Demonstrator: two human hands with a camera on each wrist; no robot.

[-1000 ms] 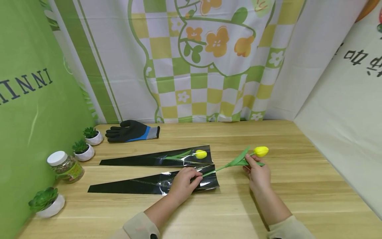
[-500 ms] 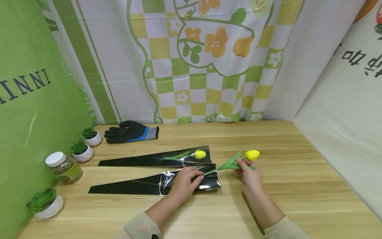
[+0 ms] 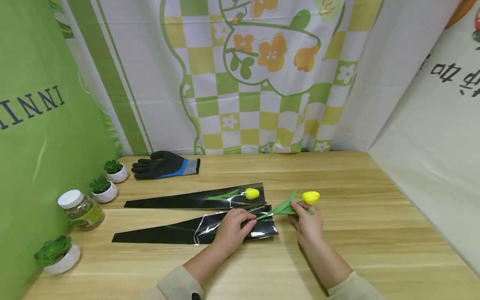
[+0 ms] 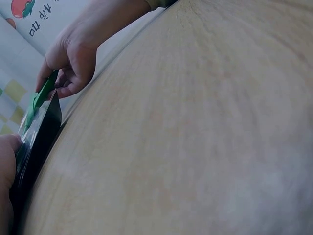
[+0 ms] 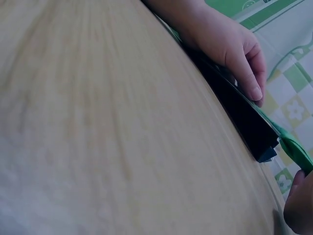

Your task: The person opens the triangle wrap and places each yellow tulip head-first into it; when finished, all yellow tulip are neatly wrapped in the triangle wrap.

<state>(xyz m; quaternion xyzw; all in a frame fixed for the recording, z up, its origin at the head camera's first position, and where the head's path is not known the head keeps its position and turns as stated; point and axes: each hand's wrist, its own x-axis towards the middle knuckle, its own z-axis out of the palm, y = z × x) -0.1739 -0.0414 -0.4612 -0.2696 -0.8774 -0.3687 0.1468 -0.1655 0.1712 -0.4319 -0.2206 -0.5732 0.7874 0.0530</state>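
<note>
A yellow tulip (image 3: 311, 198) with green leaves lies across my right hand (image 3: 309, 223), whose thumb and fingers pinch its stem just below the bloom. Its stem runs left into the wide mouth of the nearer black, clear-fronted flower sleeve (image 3: 157, 234). At that mouth my left hand (image 3: 233, 228) pinches the sleeve's film, with the stem passing by its fingertips. How far the stem reaches inside is hidden by the left hand. Behind lies a second flower sleeve (image 3: 161, 203) with another yellow tulip (image 3: 252, 193) inside. The right wrist view shows the sleeve's dark underside (image 5: 239, 115) beneath the left hand.
A black and blue work glove (image 3: 165, 165) lies at the back left of the wooden table (image 3: 375, 233). Along the left edge stand a white-lidded jar (image 3: 84, 212) and small potted succulents (image 3: 58, 254). A patterned curtain (image 3: 251, 112) hangs behind.
My right hand has moved left with the tulip, whose stem has slid further into the nearer sleeve. The left hand has stayed almost in place at the sleeve's mouth.
</note>
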